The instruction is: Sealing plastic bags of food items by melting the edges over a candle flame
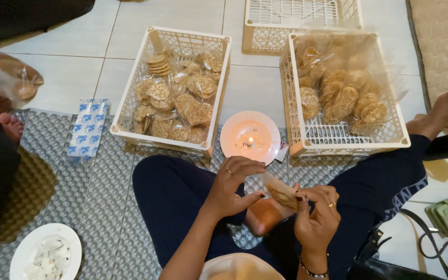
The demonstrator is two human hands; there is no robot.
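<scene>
Before the candle [249, 140], both hands [234, 184] pinch a clear, seemingly golden-brown cracker packet [281, 194].

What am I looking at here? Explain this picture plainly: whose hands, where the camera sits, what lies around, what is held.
There is no machine here. A camera worn on a seated person's head looks down at their lap and two bare hands. The left hand and right hand hold a small clear plastic packet of brown crackers between them. Ahead on the floor, a lit candle on a round white plate stands between two cream plastic lattice baskets, the left basket and the right basket, both filled with bagged crackers. A blue-and-white packet lies to the left on the silvery dimpled mat.
</scene>
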